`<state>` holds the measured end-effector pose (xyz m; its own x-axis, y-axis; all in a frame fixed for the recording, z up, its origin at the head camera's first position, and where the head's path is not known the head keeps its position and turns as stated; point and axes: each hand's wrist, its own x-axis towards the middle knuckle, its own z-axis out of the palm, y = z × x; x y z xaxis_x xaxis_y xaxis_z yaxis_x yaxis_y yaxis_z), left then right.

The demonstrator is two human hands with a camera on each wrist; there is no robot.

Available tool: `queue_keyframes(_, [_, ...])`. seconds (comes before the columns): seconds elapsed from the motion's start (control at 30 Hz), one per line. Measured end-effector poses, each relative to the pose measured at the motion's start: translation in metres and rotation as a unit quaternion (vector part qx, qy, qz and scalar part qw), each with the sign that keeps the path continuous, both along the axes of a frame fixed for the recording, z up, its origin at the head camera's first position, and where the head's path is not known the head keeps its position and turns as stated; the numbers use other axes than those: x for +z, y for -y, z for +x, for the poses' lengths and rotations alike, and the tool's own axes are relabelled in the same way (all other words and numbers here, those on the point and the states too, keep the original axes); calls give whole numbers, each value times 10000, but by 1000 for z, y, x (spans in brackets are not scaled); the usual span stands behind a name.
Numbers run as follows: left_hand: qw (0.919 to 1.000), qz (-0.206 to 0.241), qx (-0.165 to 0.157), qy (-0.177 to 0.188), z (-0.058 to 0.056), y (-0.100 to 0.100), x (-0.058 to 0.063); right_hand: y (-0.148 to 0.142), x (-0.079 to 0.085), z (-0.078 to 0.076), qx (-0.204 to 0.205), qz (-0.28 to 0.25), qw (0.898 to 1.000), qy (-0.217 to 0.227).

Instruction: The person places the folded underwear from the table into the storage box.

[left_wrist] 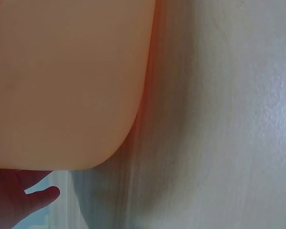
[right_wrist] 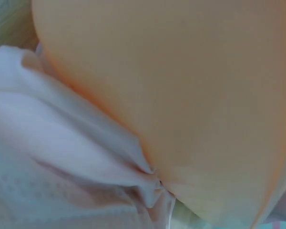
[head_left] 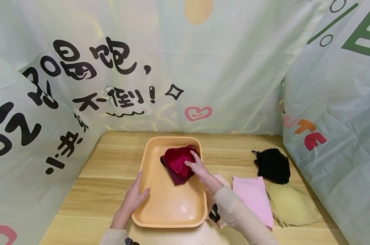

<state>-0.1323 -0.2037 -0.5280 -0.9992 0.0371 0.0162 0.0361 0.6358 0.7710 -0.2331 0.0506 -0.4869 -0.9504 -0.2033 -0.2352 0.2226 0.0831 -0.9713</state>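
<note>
A folded dark red bra (head_left: 177, 163) lies in the upper right part of a shallow orange tray (head_left: 163, 204). My right hand (head_left: 198, 166) reaches over the tray's right rim and rests on the bra, its thumb and a finger spread on the cloth. At the tray's left rim is my left hand (head_left: 133, 197), fingers along the side and thumb extended over the inside. In the left wrist view, the thumb (left_wrist: 43, 196) stands apart below the tray's edge. The right hand is out of sight in its own wrist view.
Right of the tray lie a pale peach garment (head_left: 218, 178), partly under my right forearm, a folded pink garment (head_left: 253, 197), a yellow-green bra (head_left: 292, 204) and a black bra (head_left: 273, 166). Printed cloth (head_left: 234, 85) walls the wooden table (head_left: 111, 163) at the back and sides.
</note>
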Motion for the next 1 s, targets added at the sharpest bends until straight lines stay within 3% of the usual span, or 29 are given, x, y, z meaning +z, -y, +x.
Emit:
queue_keyframes(0.4, [9999, -122, 60, 21, -1, 0, 0, -6, 10, 16, 120, 145, 9997, -183])
queue_keyframes(0.67, [9999, -84, 63, 78, 0, 0, 1, -13, 12, 26, 201, -159, 9997, -1])
queue_keyframes(1.0, [9999, -43, 43, 95, 0, 0, 1, -21, 11, 36, -92, -369, 9993, -30])
